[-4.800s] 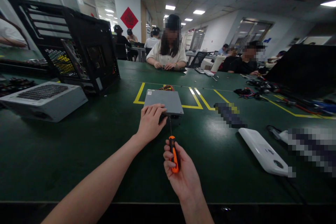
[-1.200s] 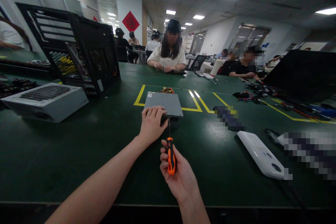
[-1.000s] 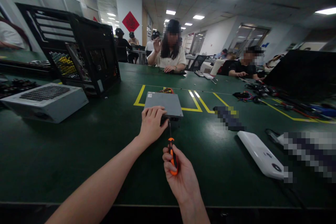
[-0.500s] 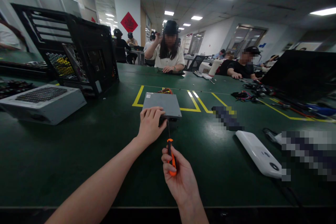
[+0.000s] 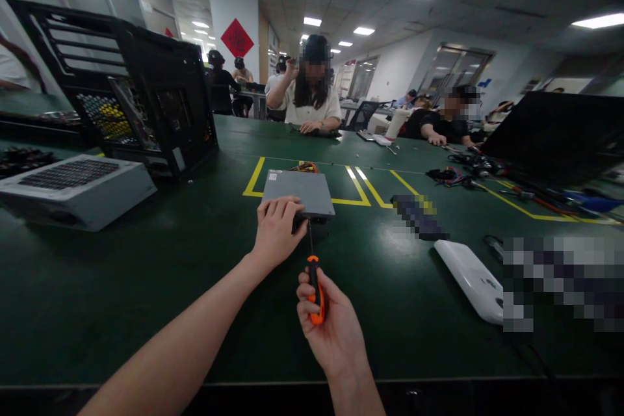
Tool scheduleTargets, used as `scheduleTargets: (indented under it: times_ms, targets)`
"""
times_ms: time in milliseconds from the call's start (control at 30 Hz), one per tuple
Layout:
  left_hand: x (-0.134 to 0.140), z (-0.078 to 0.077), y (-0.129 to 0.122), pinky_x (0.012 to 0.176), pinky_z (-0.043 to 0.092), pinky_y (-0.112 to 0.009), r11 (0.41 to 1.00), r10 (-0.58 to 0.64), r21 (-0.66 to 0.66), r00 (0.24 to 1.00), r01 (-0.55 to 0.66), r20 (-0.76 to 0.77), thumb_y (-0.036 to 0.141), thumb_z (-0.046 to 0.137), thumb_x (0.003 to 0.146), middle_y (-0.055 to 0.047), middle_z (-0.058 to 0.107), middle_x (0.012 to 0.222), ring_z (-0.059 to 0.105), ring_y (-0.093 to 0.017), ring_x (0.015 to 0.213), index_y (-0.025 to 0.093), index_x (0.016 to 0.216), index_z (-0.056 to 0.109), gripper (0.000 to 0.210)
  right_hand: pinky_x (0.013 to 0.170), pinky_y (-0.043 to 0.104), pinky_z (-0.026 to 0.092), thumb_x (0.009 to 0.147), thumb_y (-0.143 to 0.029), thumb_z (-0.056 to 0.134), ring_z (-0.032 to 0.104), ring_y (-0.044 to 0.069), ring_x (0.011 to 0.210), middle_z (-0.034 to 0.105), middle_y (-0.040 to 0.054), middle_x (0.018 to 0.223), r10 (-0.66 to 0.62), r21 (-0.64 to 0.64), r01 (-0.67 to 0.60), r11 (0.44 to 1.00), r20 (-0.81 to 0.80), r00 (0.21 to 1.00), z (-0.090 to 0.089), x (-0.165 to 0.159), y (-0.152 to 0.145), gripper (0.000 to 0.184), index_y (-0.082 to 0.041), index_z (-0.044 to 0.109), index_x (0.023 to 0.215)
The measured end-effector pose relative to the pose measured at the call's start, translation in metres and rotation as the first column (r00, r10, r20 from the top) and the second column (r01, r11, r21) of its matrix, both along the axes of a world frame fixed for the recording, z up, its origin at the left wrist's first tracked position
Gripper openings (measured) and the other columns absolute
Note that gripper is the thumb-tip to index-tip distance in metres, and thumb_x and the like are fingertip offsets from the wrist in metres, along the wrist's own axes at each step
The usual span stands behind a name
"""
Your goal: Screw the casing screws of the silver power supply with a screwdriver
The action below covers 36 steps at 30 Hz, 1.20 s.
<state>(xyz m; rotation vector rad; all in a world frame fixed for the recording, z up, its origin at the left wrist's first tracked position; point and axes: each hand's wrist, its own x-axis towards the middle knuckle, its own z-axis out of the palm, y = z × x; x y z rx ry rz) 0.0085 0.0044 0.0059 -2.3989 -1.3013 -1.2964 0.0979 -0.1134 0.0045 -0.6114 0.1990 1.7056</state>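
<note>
A grey power supply (image 5: 305, 192) lies flat on the green table in front of me, with coloured cables (image 5: 303, 168) at its far side. My left hand (image 5: 277, 227) grips its near left part, fingers over the top and thumb down by the near side. In my right hand (image 5: 331, 318) is a screwdriver (image 5: 316, 292) with an orange and black handle, fingers wrapped round it. Its shaft points away from me to the near face of the power supply, close to my left thumb. The tip's exact contact is hidden.
At left stand a black computer case (image 5: 170, 104) and another power supply (image 5: 82, 192). A white device (image 5: 468, 279) lies at right, beside blurred-out items. Cables and a dark panel (image 5: 560, 136) are at the far right. A co-worker (image 5: 312, 97) sits across the green table (image 5: 234, 331).
The screwdriver's handle has turned slightly in my right hand. My left hand stays on the power supply. The whole view has shifted a little.
</note>
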Motion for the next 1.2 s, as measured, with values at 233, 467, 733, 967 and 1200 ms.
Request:
scheduleTargets:
  times_ms: [233, 467, 733, 967, 1200]
  targets:
    - [-0.0005, -0.0003, 0.0002, 0.093, 0.028, -0.041, 1.000, 0.006, 0.001, 1.000, -0.006, -0.011, 0.022, 0.056, 0.077, -0.005, 0.058, 0.111, 0.050, -0.022, 0.104, 0.023, 0.095, 0.052, 0.018, 0.034, 0.009, 0.032, 0.090, -0.025, 0.039, 0.047, 0.004, 0.051, 0.054, 0.0050, 0.072, 0.045, 0.048, -0.047, 0.998, 0.029, 0.999, 0.0010, -0.0015, 0.0004, 0.024, -0.010, 0.057, 0.092]
    - [-0.0010, -0.0002, 0.0001, 0.093, 0.028, -0.040, 1.000, 0.007, -0.001, 1.000, -0.007, -0.019, 0.022, 0.055, 0.077, -0.005, 0.058, 0.111, 0.049, -0.022, 0.105, 0.022, 0.095, 0.051, 0.019, 0.036, 0.008, 0.035, 0.090, -0.020, 0.039, 0.048, 0.003, 0.052, 0.053, 0.0041, 0.074, 0.031, 0.003, -0.031, 1.000, 0.021, 0.999, 0.0009, -0.0008, -0.0001, 0.020, -0.008, 0.055, 0.093]
    - [-0.0009, -0.0007, 0.0008, 0.093, 0.027, -0.040, 1.000, 0.009, 0.008, 1.000, -0.009, -0.019, 0.024, 0.056, 0.078, -0.004, 0.058, 0.111, 0.049, -0.022, 0.105, 0.022, 0.095, 0.051, 0.018, 0.031, 0.007, 0.024, 0.091, -0.022, 0.038, 0.043, 0.002, 0.047, 0.052, 0.0041, 0.072, 0.021, 0.074, -0.025, 0.997, 0.048, 0.999, -0.0016, -0.0009, 0.0008, 0.021, -0.010, 0.054, 0.089]
    - [-0.0010, -0.0017, 0.0015, 0.093, 0.028, -0.039, 1.000, 0.020, 0.013, 0.999, -0.020, -0.025, 0.023, 0.056, 0.077, -0.005, 0.058, 0.111, 0.050, -0.022, 0.104, 0.022, 0.095, 0.051, 0.019, 0.036, 0.009, 0.034, 0.090, -0.024, 0.041, 0.050, 0.005, 0.055, 0.053, 0.0047, 0.077, 0.066, 0.017, -0.069, 0.997, 0.117, 0.991, -0.0011, -0.0029, -0.0002, 0.020, -0.011, 0.053, 0.100]
    - [-0.0017, -0.0012, 0.0010, 0.093, 0.028, -0.039, 1.000, 0.014, 0.013, 1.000, -0.013, -0.024, 0.024, 0.055, 0.078, -0.004, 0.058, 0.111, 0.049, -0.020, 0.104, 0.022, 0.095, 0.051, 0.018, 0.032, 0.006, 0.025, 0.090, -0.016, 0.039, 0.043, 0.001, 0.049, 0.051, 0.0040, 0.075, -0.001, 0.038, 0.000, 0.999, 0.031, 1.000, -0.0019, -0.0014, 0.0003, 0.016, -0.009, 0.053, 0.088]
